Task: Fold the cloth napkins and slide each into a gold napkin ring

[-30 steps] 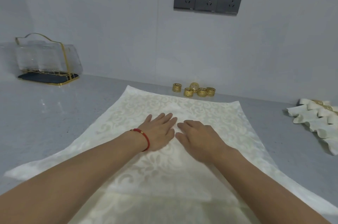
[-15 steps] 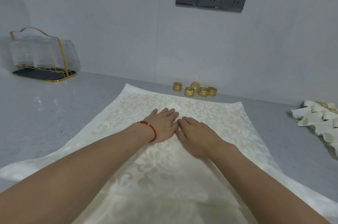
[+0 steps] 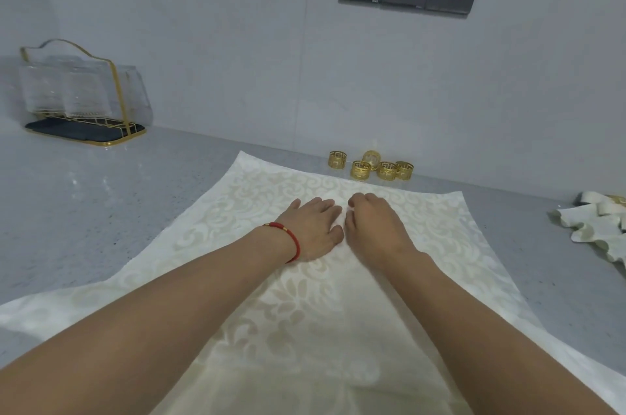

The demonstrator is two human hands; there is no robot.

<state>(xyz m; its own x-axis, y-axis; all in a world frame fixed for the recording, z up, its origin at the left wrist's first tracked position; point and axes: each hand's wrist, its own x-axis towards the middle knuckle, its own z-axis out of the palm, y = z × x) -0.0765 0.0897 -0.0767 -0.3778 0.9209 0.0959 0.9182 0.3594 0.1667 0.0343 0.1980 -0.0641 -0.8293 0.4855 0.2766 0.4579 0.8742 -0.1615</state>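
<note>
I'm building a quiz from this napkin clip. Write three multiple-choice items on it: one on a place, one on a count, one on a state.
1. Where do the gold napkin rings stand?
A. by the wall, beyond the far edge of the spread napkin
B. on the napkin, between the hands
C. in the glass rack

2. How many loose gold rings stand in that group?
A. two
B. five
C. nine

3. How does the left hand lie?
A. lifted clear of the cloth
B. gripping a ring
C. flat on the napkin, beside the right hand

Key: 1 A, the rings sit on the counter at the wall's foot. 2 B, five rings are countable. 3 C, its fingers lie stretched on the cloth.
</note>
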